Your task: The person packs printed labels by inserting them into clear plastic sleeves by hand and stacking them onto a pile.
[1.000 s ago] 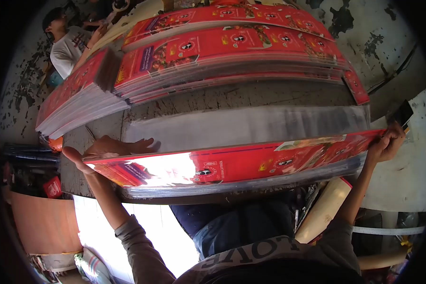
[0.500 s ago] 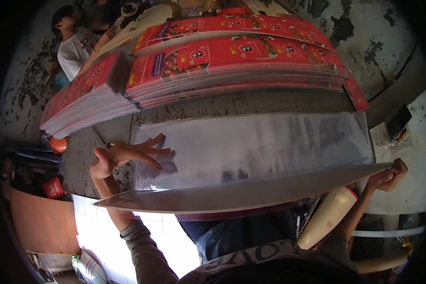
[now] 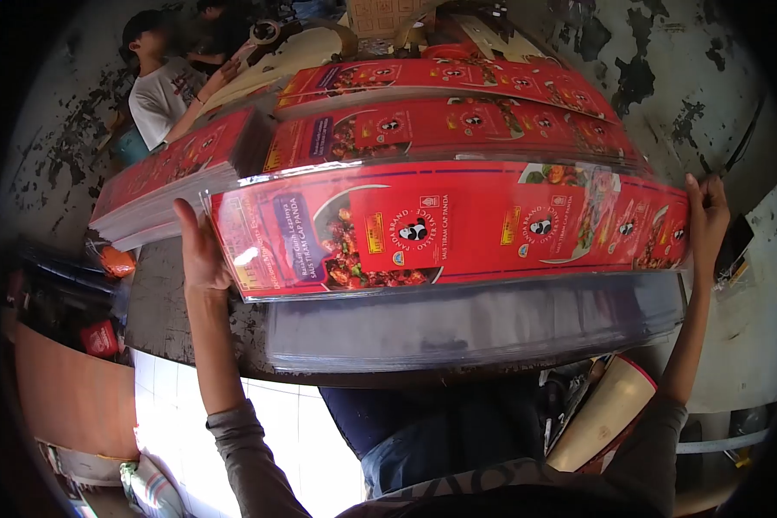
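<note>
A long red printed sheet in a clear plastic sleeve (image 3: pixel 483 229), with panda logos and pictures of food, is raised in front of me and spans both hands. My right hand (image 3: pixel 708 211) pinches its right end. At the left end, my left hand (image 3: pixel 207 250) holds the edge; its thumb points up beside the sheet and its fingers are mostly hidden behind. Below lies a stack of clear plastic sleeves (image 3: pixel 475 324) on the worn dark table (image 3: pixel 168 315).
Behind the raised sheet are stacks of similar red sheets (image 3: pixel 440 125), with another stack (image 3: pixel 173 168) at the left. A person in a white shirt (image 3: pixel 160 99) is at the far left. A cream-coloured roll (image 3: pixel 600 414) stands below the table's right side.
The sheet has been lifted from near my body and moved forward over the sleeves, its red printed face now showing. My left hand, earlier spread and free, is now at its left edge.
</note>
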Tool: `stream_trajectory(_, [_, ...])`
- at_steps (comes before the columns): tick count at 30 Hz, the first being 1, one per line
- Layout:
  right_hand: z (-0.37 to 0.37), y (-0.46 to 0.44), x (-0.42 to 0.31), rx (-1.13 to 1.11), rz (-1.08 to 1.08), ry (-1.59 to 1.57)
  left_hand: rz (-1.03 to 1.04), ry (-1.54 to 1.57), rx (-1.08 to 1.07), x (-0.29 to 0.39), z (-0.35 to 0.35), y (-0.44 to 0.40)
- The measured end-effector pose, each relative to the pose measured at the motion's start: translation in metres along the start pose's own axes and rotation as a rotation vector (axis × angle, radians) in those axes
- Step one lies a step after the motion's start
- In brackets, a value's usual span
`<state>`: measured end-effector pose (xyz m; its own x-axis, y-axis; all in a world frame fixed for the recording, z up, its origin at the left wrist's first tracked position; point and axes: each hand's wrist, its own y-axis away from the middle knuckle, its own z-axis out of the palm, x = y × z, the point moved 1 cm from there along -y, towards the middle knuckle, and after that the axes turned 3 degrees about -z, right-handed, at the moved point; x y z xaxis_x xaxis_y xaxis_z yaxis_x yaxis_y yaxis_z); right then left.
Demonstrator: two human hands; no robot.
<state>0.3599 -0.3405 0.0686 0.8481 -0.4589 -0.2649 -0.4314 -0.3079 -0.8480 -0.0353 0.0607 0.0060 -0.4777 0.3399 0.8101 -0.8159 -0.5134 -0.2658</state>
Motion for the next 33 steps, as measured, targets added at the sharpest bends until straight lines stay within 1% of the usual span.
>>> stream_trajectory(1, [0.007, -0.008, 0.007, -0.049, 0.043, -0.061, 0.047, -0.149, 0.104, 0.001, 0.006, -0.004])
stream_trajectory(2, [0.014, -0.015, 0.008, -0.044, 0.036, -0.073, 0.089, -0.297, 0.209, -0.001, 0.017, -0.010])
stream_trajectory(4, [0.027, -0.026, 0.011, -0.017, -0.011, -0.067, 0.058, -0.303, 0.099, -0.001, 0.048, -0.023])
stream_trajectory(5, [0.032, -0.027, 0.017, -0.015, -0.014, -0.076, 0.015, -0.367, 0.114, -0.003, 0.039, -0.025])
stream_trajectory(7, [0.043, -0.027, 0.035, -0.044, 0.140, -0.071, -0.021, -0.364, 0.131, -0.015, 0.042, -0.026])
stream_trajectory(8, [0.051, -0.022, 0.042, -0.046, 0.137, -0.078, -0.049, -0.361, 0.140, -0.021, 0.041, -0.027])
stream_trajectory(10, [0.061, -0.011, 0.053, 0.039, 0.129, 0.005, 0.004, -0.379, 0.221, -0.037, 0.049, -0.026])
stream_trajectory(12, [0.064, -0.004, 0.058, 0.020, 0.104, -0.058, -0.007, -0.243, 0.246, -0.043, 0.037, -0.024])
stream_trajectory(13, [0.060, -0.002, 0.059, 0.051, 0.088, -0.042, -0.017, -0.239, 0.267, -0.045, 0.034, -0.022])
stream_trajectory(15, [0.056, -0.005, 0.061, 0.105, 0.047, -0.013, 0.036, -0.211, 0.202, -0.046, 0.031, -0.021])
stream_trajectory(16, [0.055, -0.003, 0.062, 0.118, 0.035, 0.005, 0.043, -0.214, 0.213, -0.045, 0.035, -0.021])
stream_trajectory(18, [0.057, 0.000, 0.070, 0.108, 0.019, -0.022, 0.084, -0.262, 0.156, -0.040, 0.046, -0.020])
stream_trajectory(19, [0.057, 0.001, 0.069, 0.114, 0.031, -0.022, 0.064, -0.204, 0.138, -0.041, 0.041, -0.019])
stream_trajectory(21, [0.061, 0.002, 0.065, 0.114, 0.047, -0.025, 0.058, -0.194, 0.114, -0.042, 0.031, -0.017])
stream_trajectory(23, [0.063, 0.002, 0.056, 0.145, 0.000, -0.017, 0.053, -0.118, 0.044, -0.045, 0.019, -0.015])
stream_trajectory(24, [0.063, 0.002, 0.054, 0.164, -0.027, -0.009, 0.051, -0.116, 0.043, -0.046, 0.022, -0.016])
stream_trajectory(25, [0.062, 0.002, 0.057, 0.165, -0.026, -0.003, 0.041, -0.194, 0.157, -0.046, 0.029, -0.017])
stream_trajectory(26, [0.061, 0.003, 0.064, 0.141, -0.018, -0.017, 0.032, -0.271, 0.270, -0.045, 0.034, -0.018])
stream_trajectory(28, [0.058, 0.004, 0.078, 0.118, -0.006, -0.025, 0.039, -0.288, 0.301, -0.043, 0.040, -0.020])
stream_trajectory(30, [0.057, 0.006, 0.094, -0.034, 0.052, -0.104, 0.037, -0.304, 0.345, -0.044, 0.042, -0.021])
stream_trajectory(32, [0.061, 0.007, 0.095, -0.096, 0.065, -0.121, 0.063, -0.287, 0.365, -0.046, 0.039, -0.024])
stream_trajectory(33, [0.064, 0.008, 0.089, -0.144, 0.057, -0.107, 0.030, -0.337, 0.409, -0.045, 0.038, -0.025])
